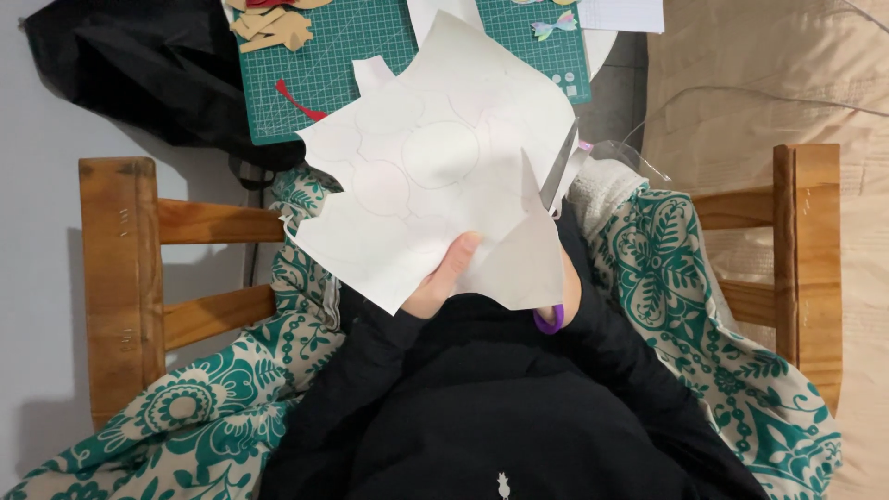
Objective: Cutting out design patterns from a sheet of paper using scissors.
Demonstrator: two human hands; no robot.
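My left hand (444, 276) pinches the lower edge of a large white sheet of paper (435, 157) with faint traced outlines, thumb on top. My right hand (567, 294) is mostly hidden behind the sheet's folded lower right flap; it grips scissors with a purple handle (548, 320). The grey blade (559, 168) sticks up through a cut in the sheet's right side. Both arms wear black sleeves.
A green cutting mat (370, 46) lies ahead with tan paper cut-outs (273, 28), a red scrap (298, 100) and a small pastel bow shape (554, 24). Wooden chair arms (120, 278) stand left and right. A green-and-white patterned cloth (685, 278) covers the seat. A black bag (139, 65) lies upper left.
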